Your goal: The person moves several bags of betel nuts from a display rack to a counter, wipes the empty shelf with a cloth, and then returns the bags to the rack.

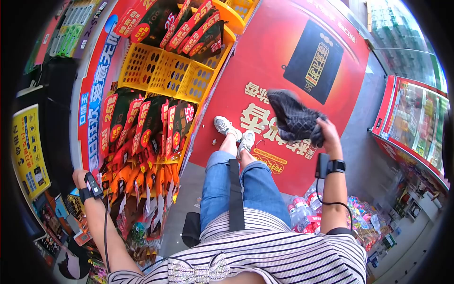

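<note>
My right hand (330, 138) is closed on a bunched dark cloth (295, 116) with a faint checked pattern. Its loose end hangs out to the left, above the red floor mat. On the other side, my left hand (80, 177) is by the edge of the display counter, beside a blue and red banner (100, 90); its fingers are hidden. A yellow perforated rack (165, 71) stands to the right of that hand. Black and red snack packets (177, 125) fill some of its compartments, and orange packets (125, 182) hang below.
Under my feet lies a red printed mat (236, 71) on the grey floor. Plastic-wrapped bottles (302, 210) stand near my right elbow. A red-framed glass display fridge (416, 123) is at the right. A yellow sign (30, 151) is at the far left.
</note>
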Available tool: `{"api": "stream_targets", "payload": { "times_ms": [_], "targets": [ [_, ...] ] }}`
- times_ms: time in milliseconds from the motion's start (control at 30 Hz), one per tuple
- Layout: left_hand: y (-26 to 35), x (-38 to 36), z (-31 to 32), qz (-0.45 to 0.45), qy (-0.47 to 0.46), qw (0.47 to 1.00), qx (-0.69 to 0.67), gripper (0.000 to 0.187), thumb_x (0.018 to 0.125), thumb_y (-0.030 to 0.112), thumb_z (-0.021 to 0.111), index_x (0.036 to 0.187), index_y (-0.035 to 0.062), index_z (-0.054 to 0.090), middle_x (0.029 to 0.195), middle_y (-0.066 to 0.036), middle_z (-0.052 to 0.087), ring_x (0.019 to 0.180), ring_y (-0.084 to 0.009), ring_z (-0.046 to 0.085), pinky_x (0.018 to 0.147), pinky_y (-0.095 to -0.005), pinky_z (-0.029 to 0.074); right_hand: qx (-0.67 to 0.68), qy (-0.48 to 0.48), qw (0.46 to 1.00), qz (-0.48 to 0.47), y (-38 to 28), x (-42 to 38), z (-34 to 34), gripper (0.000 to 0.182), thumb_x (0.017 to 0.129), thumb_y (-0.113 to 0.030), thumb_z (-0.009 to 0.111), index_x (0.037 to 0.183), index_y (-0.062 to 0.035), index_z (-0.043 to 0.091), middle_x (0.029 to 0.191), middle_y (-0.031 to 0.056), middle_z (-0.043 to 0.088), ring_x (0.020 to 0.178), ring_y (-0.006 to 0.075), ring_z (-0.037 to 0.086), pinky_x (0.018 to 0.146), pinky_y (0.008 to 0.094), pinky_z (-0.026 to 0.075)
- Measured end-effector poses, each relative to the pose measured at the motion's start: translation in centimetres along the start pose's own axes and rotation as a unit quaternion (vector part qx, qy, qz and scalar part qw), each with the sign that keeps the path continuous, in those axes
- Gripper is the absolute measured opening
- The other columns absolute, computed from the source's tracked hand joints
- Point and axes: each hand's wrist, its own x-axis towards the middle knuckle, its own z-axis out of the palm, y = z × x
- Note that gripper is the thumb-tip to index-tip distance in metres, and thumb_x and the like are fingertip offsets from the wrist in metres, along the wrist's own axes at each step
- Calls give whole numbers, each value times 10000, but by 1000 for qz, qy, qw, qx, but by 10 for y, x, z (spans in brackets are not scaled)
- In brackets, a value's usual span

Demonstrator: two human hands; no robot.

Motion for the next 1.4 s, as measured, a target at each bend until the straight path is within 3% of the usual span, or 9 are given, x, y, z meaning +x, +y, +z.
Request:
{"api": "stream_targets", "payload": {
  "times_ms": [100, 200, 333, 433, 900, 1133, 1167, 1300, 1400],
  "targets": [
    [-26, 38, -24, -20, 18, 1000, -8, 138, 577, 151, 501, 554, 48, 412, 510, -68, 396, 382, -213, 417, 362, -320, 375, 269, -65, 960, 41, -22, -10, -1, 175, 793, -99, 481, 934, 4, 501, 872, 108, 584, 761, 209, 590, 692, 341, 498],
    [-42, 64, -37, -8, -2, 1000, -19, 159, 604, 208, 522, 629, 71, 446, 540, -49, 398, 391, -191, 411, 375, -306, 390, -69, 100, 992, 22, 10, 18, -30, 161, 644, -13, 455, 797, 3, 503, 699, 72, 549, 623, 193, 565, 598, 325, 498],
    [-22, 18, -18, 26, -11, 998, -51, 175, 614, 217, 528, 617, 80, 419, 568, -46, 397, 433, -185, 426, 400, -292, 399, 247, 43, 965, 80, -21, -9, -34, 127, 606, 24, 425, 709, -16, 487, 662, 34, 483, 580, 159, 494, 561, 293, 448],
    [-13, 9, -8, 20, 22, 999, -26, 118, 593, 145, 437, 609, 70, 348, 570, -71, 364, 403, -205, 384, 387, -303, 416, -46, 107, 992, 38, -2, -5, -50, 160, 610, 24, 418, 747, -16, 491, 695, 46, 500, 607, 159, 506, 587, 294, 461],
    [-62, 127, -63, 72, -73, 992, 76, 184, 631, 211, 549, 581, 106, 407, 573, 3, 387, 508, -127, 414, 461, -240, 344, 58, 4, 997, 51, 18, -32, -18, 366, 866, -296, 432, 1086, -6, 470, 903, 49, 570, 745, 131, 571, 660, 268, 477],
    [-27, 27, -39, 196, -232, 947, -100, 169, 650, 232, 565, 654, 119, 440, 618, 2, 424, 536, -122, 443, 484, -243, 382, 215, -53, 974, 42, -8, -60, -22, 343, 882, -266, 390, 1090, -6, 471, 952, 71, 574, 821, 149, 567, 724, 266, 462],
    [-37, 49, -45, 181, -202, 959, -87, 166, 651, 232, 559, 661, 116, 441, 620, -3, 426, 532, -128, 443, 481, -247, 385, -57, 29, 996, -63, 21, -37, -40, 325, 885, -226, 382, 1115, -7, 452, 987, 78, 566, 873, 151, 556, 773, 276, 445],
    [-57, 91, -52, 100, -95, 990, -42, 159, 654, 233, 533, 687, 104, 446, 628, -24, 435, 513, -149, 443, 467, -264, 396, 197, -62, 974, -96, -14, -50, -18, 294, 876, -152, 387, 1119, 4, 439, 1021, 81, 551, 894, 158, 549, 773, 275, 446],
    [-62, 93, -50, 82, -82, 992, -40, 160, 656, 233, 514, 707, 96, 449, 634, -39, 442, 499, -165, 443, 456, -278, 404, 88, -8, 996, -21, 22, -14, -34, 275, 856, -133, 403, 1099, -17, 460, 983, 73, 559, 859, 165, 558, 734, 293, 463]
  ]
}}
